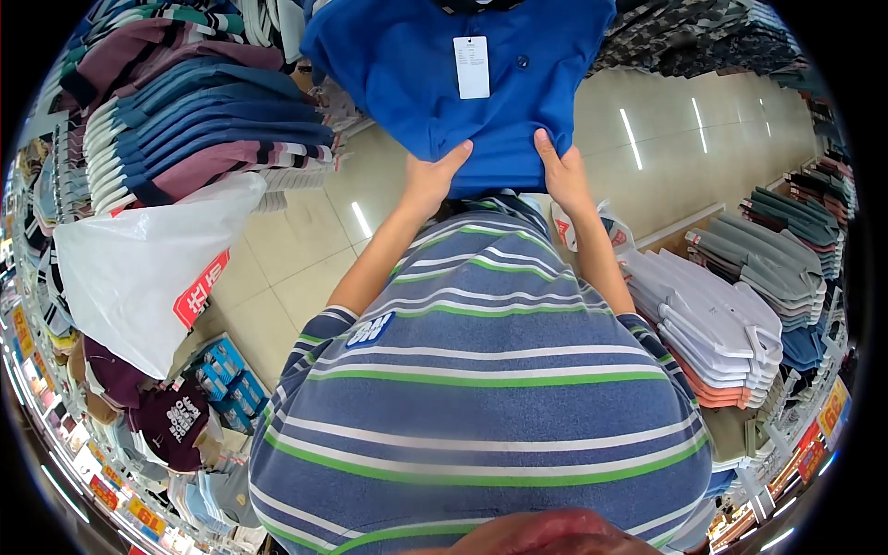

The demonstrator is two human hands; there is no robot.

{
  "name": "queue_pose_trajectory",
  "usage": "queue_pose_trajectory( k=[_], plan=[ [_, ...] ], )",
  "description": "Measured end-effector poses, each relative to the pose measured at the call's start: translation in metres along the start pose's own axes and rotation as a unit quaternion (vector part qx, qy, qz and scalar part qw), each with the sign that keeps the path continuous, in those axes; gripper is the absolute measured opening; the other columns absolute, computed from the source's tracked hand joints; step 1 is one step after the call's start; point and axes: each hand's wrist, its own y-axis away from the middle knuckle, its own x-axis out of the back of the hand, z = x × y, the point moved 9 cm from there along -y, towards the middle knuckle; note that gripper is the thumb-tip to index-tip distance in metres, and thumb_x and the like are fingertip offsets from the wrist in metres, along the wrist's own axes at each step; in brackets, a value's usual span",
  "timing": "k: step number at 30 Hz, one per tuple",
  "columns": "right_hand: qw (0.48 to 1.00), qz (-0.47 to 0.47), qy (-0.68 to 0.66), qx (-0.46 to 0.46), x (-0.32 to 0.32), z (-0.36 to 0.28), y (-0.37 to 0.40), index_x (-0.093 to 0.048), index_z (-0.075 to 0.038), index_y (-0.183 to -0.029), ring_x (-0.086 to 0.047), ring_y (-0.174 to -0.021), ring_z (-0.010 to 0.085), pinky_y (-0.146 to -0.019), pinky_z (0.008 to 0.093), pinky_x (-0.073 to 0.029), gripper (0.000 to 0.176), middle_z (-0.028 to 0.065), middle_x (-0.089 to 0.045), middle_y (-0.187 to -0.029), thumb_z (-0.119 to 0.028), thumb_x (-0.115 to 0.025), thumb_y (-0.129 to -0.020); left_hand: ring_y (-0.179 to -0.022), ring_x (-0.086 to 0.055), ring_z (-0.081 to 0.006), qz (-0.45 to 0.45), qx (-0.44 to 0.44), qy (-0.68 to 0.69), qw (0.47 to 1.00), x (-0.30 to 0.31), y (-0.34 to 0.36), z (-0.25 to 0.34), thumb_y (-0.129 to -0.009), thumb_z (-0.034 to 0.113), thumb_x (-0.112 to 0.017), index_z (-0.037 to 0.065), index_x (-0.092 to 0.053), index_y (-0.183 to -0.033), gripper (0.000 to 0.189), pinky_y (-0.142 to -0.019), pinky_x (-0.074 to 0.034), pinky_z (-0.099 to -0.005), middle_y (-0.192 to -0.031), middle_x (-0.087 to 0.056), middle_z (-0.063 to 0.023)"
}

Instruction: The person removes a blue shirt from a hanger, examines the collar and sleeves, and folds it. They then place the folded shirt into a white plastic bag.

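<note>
Shiny tiled floor [680, 143], reflected lights [631, 139]

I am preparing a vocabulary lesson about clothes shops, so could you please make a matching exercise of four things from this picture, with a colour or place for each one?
Things
1. held shirt
2. label tag
3. large plastic bag
4. worn shirt

Colours and places
A. white with a red patch, on the left side of the picture
B. striped in blue, white and green
C. plain blue in the body, between the left hand and the right hand
D. white, on the front of a blue garment

Right pairs: 1-C, 2-D, 3-A, 4-B
</note>
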Motion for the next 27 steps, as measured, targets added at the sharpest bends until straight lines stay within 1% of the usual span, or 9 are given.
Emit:
queue_pose_trajectory(
  k=[4,6,8,9,14,17,21,25,27],
  plan=[
    [0.999,-0.007,0.015,0.036,-0.016,-0.016,0.002,-0.066,0.002,-0.099,-0.059,-0.081,0.0111,-0.076,0.03,-0.049,0.046,0.0042,-0.067,-0.084,-0.043,-0.057,-0.101,-0.106,-0.062,-0.0217,-0.001,0.051,-0.004,0.999,-0.007,0.0,-0.008,-0.083,0.005,-0.077,-0.005,-0.053,-0.126,0.05,-0.095,-0.05,-0.0337,-0.119,-0.063,-0.0139],
    [0.997,-0.026,0.037,0.07,-0.019,-0.026,0.005,-0.066,0.002,-0.099,-0.059,-0.081,0.0114,-0.075,0.03,-0.049,0.045,0.0039,-0.067,-0.084,-0.042,-0.057,-0.102,-0.107,-0.062,-0.0232,-0.019,0.04,-0.118,0.992,-0.009,0.002,-0.013,-0.083,0.003,-0.075,-0.005,-0.052,-0.127,0.05,-0.096,-0.05,-0.0351,-0.119,-0.063,-0.0144],
    [0.998,-0.004,0.052,-0.046,-0.002,-0.008,-0.004,-0.066,0.002,-0.102,-0.06,-0.084,0.0115,-0.078,0.0293,-0.049,0.044,0.0043,-0.068,-0.088,-0.041,-0.056,-0.102,-0.108,-0.062,-0.024,-0.026,0.042,-0.1,0.994,-0.007,0.0,-0.011,-0.083,0.001,-0.074,-0.005,-0.052,-0.128,0.05,-0.097,-0.05,-0.0365,-0.12,-0.063,-0.0149],
    [0.998,-0.025,-0.052,-0.011,0.0,-0.017,-0.011,-0.066,0.003,-0.106,-0.06,-0.09,0.0112,-0.082,0.0289,-0.049,0.044,0.005,-0.069,-0.094,-0.039,-0.057,-0.102,-0.108,-0.062,-0.024,-0.017,0.05,-0.037,0.998,-0.003,-0.003,-0.008,-0.082,0.001,-0.074,-0.004,-0.052,-0.128,0.051,-0.097,-0.05,-0.0368,-0.121,-0.063,-0.0151],
    [0.992,-0.06,-0.082,-0.069,-0.01,0.012,-0.005,-0.067,0.003,-0.111,-0.062,-0.093,0.0139,-0.085,0.0311,-0.049,0.043,0.0067,-0.07,-0.098,-0.038,-0.066,-0.097,-0.112,-0.062,-0.0246,0.007,0.133,0.043,0.99,-0.004,-0.011,-0.016,-0.087,0.01,-0.074,-0.005,-0.05,-0.133,0.054,-0.098,-0.05,-0.0377,-0.126,-0.061,-0.0158],
    [0.974,-0.205,0.093,-0.029,-0.011,0.009,0.006,-0.067,0.006,-0.111,-0.064,-0.096,0.0206,-0.085,0.0367,-0.05,0.059,0.0128,-0.071,-0.104,-0.033,-0.088,-0.072,-0.116,-0.061,-0.0246,0.009,0.186,0.056,0.981,0.014,-0.012,-0.028,-0.091,0.019,-0.072,-0.006,-0.048,-0.136,0.057,-0.099,-0.05,-0.0371,-0.13,-0.06,-0.0159],
    [0.888,-0.354,0.277,-0.099,0.005,0.116,0.005,-0.066,0.007,-0.11,-0.064,-0.092,0.0228,-0.08,0.0374,-0.05,0.059,0.017,-0.07,-0.1,-0.037,-0.086,-0.075,-0.118,-0.06,-0.0245,0.003,0.211,-0.005,0.978,0.043,-0.011,-0.053,-0.093,0.026,-0.071,-0.007,-0.046,-0.138,0.061,-0.101,-0.049,-0.036,-0.134,-0.058,-0.0157],
    [0.89,-0.325,0.261,-0.186,0.019,0.162,0.012,-0.067,0.005,-0.112,-0.064,-0.094,0.0195,-0.085,0.0353,-0.049,0.049,0.0121,-0.071,-0.102,-0.037,-0.076,-0.087,-0.122,-0.056,-0.0256,0.01,0.256,-0.059,0.965,0.058,-0.005,-0.068,-0.093,0.032,-0.071,-0.008,-0.043,-0.141,0.068,-0.105,-0.044,-0.035,-0.138,-0.055,-0.0174],
    [0.974,-0.128,0.017,-0.186,0.033,0.149,0.005,-0.065,0.003,-0.117,-0.061,-0.094,0.0142,-0.089,0.0304,-0.046,0.04,0.0057,-0.07,-0.105,-0.033,-0.062,-0.099,-0.12,-0.057,-0.0261,0.017,0.272,-0.07,0.96,0.059,-0.004,-0.067,-0.093,0.034,-0.071,-0.009,-0.044,-0.14,0.07,-0.104,-0.044,-0.034,-0.135,-0.057,-0.0178]
  ],
)
